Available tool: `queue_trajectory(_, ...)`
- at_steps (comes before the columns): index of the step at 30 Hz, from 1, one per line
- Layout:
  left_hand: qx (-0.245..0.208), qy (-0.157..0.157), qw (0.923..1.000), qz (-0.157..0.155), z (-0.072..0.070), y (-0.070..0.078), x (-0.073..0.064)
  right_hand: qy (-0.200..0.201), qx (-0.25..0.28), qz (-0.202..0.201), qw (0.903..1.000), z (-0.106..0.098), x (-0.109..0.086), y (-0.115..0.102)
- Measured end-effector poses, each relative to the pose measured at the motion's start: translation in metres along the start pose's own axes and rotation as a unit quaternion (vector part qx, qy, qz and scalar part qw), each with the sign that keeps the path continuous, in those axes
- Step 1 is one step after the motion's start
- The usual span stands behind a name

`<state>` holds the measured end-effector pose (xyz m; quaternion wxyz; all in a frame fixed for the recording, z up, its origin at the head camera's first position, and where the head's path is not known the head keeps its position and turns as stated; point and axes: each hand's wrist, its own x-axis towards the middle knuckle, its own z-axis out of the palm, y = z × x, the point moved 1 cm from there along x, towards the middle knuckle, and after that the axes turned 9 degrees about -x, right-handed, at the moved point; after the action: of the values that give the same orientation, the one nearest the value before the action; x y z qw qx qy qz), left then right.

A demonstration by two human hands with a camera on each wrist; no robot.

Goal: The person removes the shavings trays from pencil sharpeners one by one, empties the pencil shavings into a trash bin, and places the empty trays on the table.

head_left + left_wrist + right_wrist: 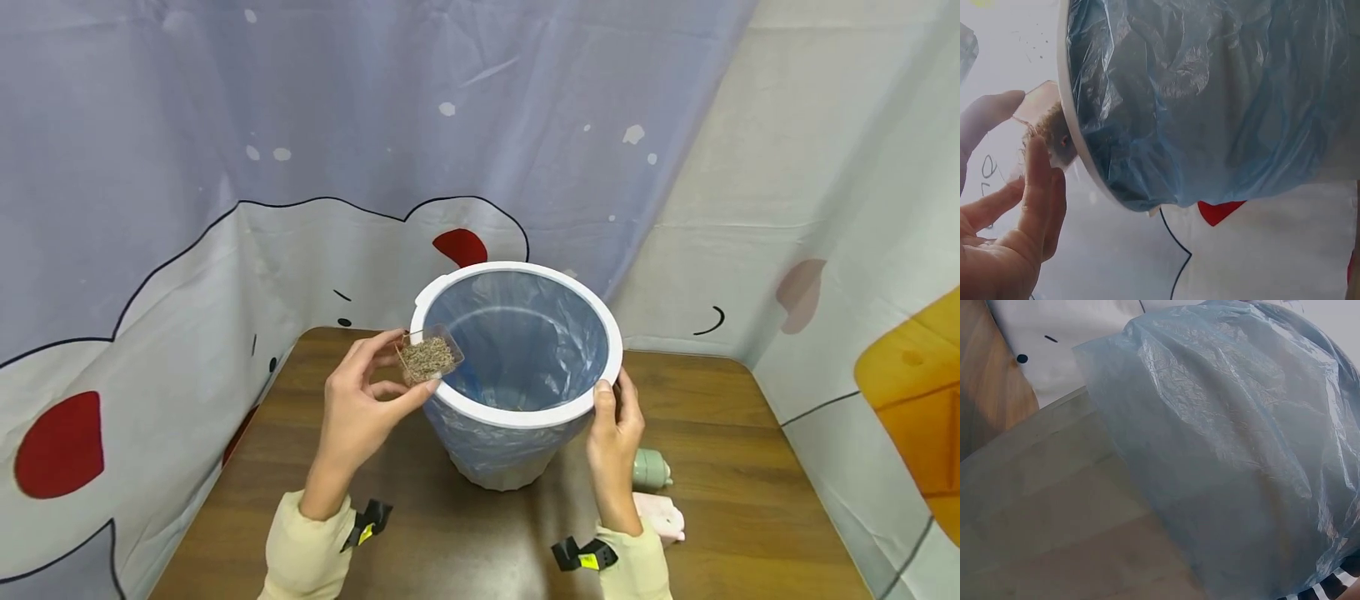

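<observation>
In the head view my left hand (365, 400) pinches a small clear plastic box (431, 353) between thumb and fingers. Brownish-green dried bits (426, 358) fill its bottom. The box is tilted and overlaps the left side of the white rim of a trash can (495, 416). From the left wrist view, the box (1040, 105) is right beside that rim, fingers spread around it. My right hand (617, 442) grips the rim at the right, thumb on top. A translucent blue bin liner (517, 342) lines the can and folds down outside; it fills much of the right wrist view.
A green bottle-like item (651, 469) and a pale pink object (660, 515) lie right of my right wrist on the brown wooden table (720, 433). A printed curtain (360, 125) hangs behind and along both sides.
</observation>
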<state>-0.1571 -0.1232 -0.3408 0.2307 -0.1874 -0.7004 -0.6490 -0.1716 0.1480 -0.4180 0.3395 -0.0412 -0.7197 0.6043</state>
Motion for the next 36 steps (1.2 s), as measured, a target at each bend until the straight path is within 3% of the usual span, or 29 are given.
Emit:
queue_trajectory(6, 0.056, -0.004, 0.9972, 0.049, 0.006, -0.020, 0.001, 0.001, -0.005, 0.003, 1.0000, 0.000, -0.002, -0.001)
queue_trajectory(10, 0.111, -0.010, 0.9900, 0.087, 0.010, -0.024, 0.003, -0.001, -0.008, 0.006, 1.0000, 0.000, -0.005, -0.002)
queue_trajectory(14, 0.148, -0.012, 0.9832, 0.107, 0.014, -0.024, 0.008, -0.006, -0.015, 0.008, 0.9998, 0.001, -0.004, -0.003)
queue_trajectory(21, 0.170, -0.023, 0.9780, 0.119, 0.020, -0.024, 0.013, -0.006, -0.018, 0.016, 0.9997, 0.000, -0.004, -0.024)
queue_trajectory(28, 0.174, -0.036, 0.9755, 0.130, 0.023, -0.022, 0.016, 0.005, -0.008, 0.016, 0.9998, 0.000, 0.000, -0.003)
queue_trajectory(36, 0.172, -0.051, 0.9724, 0.149, 0.025, -0.019, 0.020, 0.006, 0.000, 0.007, 1.0000, 0.001, 0.000, -0.002)
